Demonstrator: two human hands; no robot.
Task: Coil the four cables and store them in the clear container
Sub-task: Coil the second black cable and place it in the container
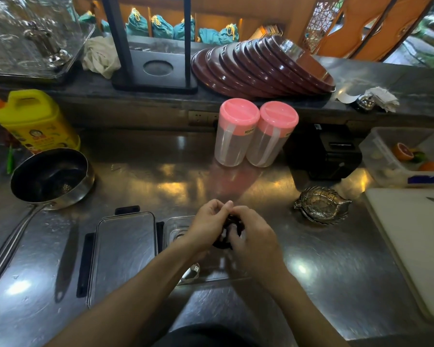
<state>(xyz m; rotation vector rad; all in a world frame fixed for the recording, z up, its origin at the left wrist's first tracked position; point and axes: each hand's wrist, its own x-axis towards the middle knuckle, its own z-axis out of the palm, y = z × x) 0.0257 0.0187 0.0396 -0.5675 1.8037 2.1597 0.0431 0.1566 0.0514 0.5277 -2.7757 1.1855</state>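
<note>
Both my hands meet over the clear container [172, 227] on the steel counter. My left hand [206, 226] and my right hand [253, 236] together grip a coiled black cable [224, 242], fingers curled round it just above the container. A white cable [192, 272] with a plug end lies inside the container near its front wall, partly hidden by my left forearm. The container's clear lid [124, 251] with black clips lies flat on the counter just to the left.
A steel saucepan [52, 179] with a long handle stands at the left, a yellow bottle [35, 118] behind it. Two pink-lidded jars [256, 134] stand behind, a metal leaf dish [322, 205] and white cutting board [411, 241] at the right.
</note>
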